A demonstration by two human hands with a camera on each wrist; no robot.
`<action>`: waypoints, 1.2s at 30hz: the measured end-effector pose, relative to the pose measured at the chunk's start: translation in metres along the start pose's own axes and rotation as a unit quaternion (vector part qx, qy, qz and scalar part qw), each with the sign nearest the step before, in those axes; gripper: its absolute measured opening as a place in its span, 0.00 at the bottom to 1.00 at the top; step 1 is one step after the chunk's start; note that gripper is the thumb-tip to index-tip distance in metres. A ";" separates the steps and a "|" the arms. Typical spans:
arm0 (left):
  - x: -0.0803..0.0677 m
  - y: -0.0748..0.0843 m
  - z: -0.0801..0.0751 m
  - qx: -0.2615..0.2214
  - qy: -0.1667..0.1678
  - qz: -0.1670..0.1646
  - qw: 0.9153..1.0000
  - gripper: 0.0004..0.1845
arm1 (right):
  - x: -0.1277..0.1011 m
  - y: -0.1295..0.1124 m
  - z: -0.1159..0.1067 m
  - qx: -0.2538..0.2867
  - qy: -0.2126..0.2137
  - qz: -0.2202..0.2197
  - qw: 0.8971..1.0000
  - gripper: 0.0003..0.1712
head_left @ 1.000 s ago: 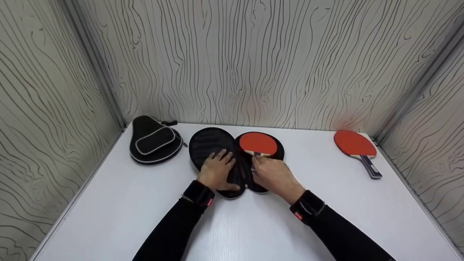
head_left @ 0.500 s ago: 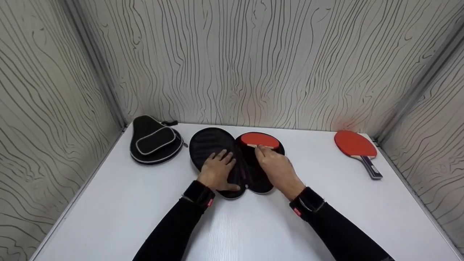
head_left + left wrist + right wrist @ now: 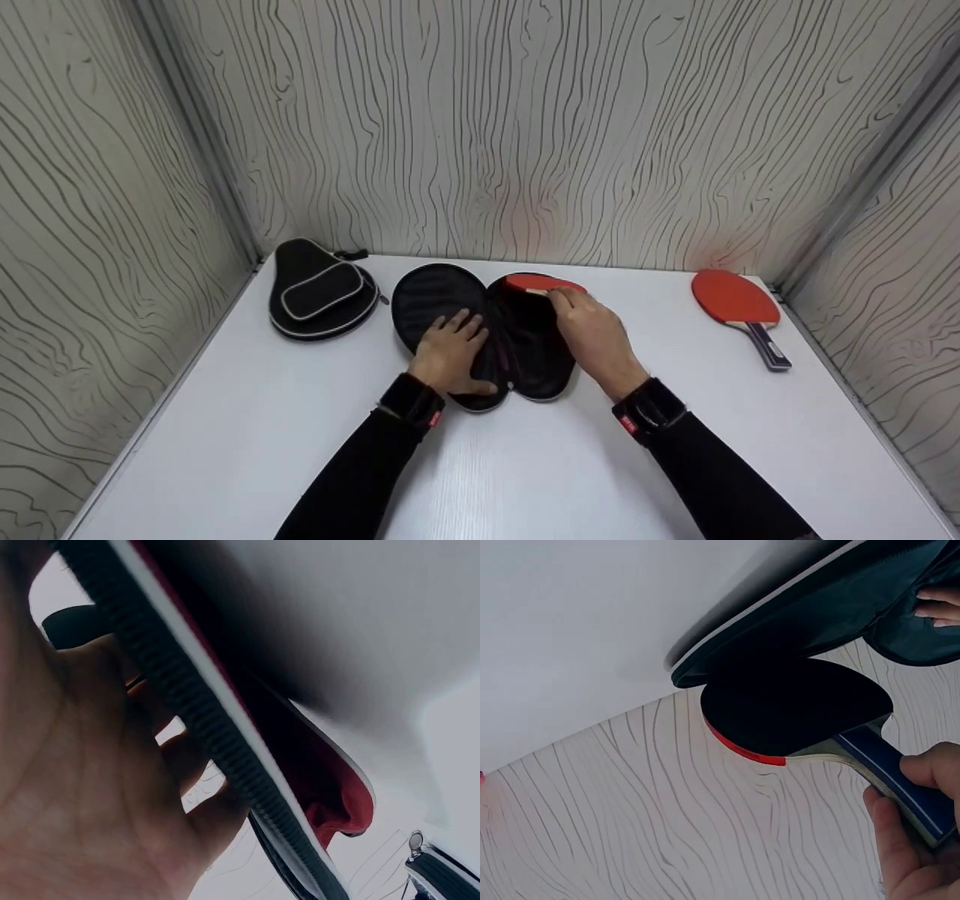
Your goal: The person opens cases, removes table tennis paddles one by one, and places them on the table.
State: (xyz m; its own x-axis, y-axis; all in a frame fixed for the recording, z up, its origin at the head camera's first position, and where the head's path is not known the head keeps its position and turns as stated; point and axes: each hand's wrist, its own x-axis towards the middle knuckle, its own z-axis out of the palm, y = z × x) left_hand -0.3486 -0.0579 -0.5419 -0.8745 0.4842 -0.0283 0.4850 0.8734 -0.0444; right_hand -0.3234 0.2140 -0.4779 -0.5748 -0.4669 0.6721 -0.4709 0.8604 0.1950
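Far on the left of the white table [image 3: 225, 420] we see a black zipped-up paddle case with a grey-edged pocket [image 3: 319, 291]. It lies flat near the back wall, well apart from our hands.

Next comes the open black paddle case with a white edge [image 3: 439, 296]. It is spread out like a book in the middle of the table. Our left hand [image 3: 448, 352] lies on the left half of it. The fingers are straight and a little spread, and they press the cloth down flat. In the left wrist view the palm [image 3: 82, 787] sits right by the ribbed zip edge, and we can see a bit of red lining there.

To the right of that, our right hand [image 3: 596, 337] hangs over the right half of the open case. It grips the blue handle of a table tennis paddle with red rubber on top and black rubber below [image 3: 544, 284]. The fingers [image 3: 930, 769] are curled round the handle. The paddle is tipped up on its edge at the far right rim of the open case, so from the head view we see only a thin strip of red. From the right wrist view the black side of the paddle [image 3: 795, 716] is just beside the case rim. We cannot tell if they touch.

Far on the right, a second red paddle with a dark striped handle [image 3: 739, 304] lies flat on the table near the corner, with the handle pointing toward us.
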 end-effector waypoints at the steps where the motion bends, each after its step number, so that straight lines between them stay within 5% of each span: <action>1: 0.000 0.000 0.000 0.002 0.000 0.000 1.000 0.64 | 0.000 0.002 0.000 0.005 0.004 0.005 1.000 0.12; 10: -0.003 0.004 -0.009 0.042 -0.007 -0.008 0.999 0.61 | 0.001 0.013 -0.008 0.027 0.032 0.009 0.999 0.12; 12: -0.004 0.003 -0.006 0.019 -0.002 -0.005 1.000 0.62 | 0.000 0.015 -0.010 0.027 0.039 0.006 0.999 0.12; 15: -0.013 0.009 -0.022 0.022 -0.014 -0.010 1.000 0.61 | 0.000 0.019 -0.014 0.023 0.047 0.006 0.999 0.11; 22: 0.004 -0.001 0.003 0.015 -0.017 -0.001 1.000 0.64 | -0.002 0.035 -0.027 0.009 0.052 0.019 0.998 0.12; 30: 0.003 0.000 0.001 0.019 -0.021 -0.008 1.000 0.64 | -0.007 0.060 -0.037 0.016 0.056 0.056 0.997 0.05; 36: -0.001 0.003 -0.003 0.027 -0.013 -0.007 1.000 0.63 | -0.015 0.077 -0.045 0.035 0.017 0.104 0.994 0.08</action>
State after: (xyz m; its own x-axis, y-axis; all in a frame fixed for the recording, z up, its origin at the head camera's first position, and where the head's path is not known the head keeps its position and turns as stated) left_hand -0.3465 -0.0558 -0.5390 -0.8815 0.4692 -0.0542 0.4723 0.8760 -0.0980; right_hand -0.3211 0.2969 -0.4411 -0.6416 -0.2721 0.7172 -0.3910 0.9204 -0.0006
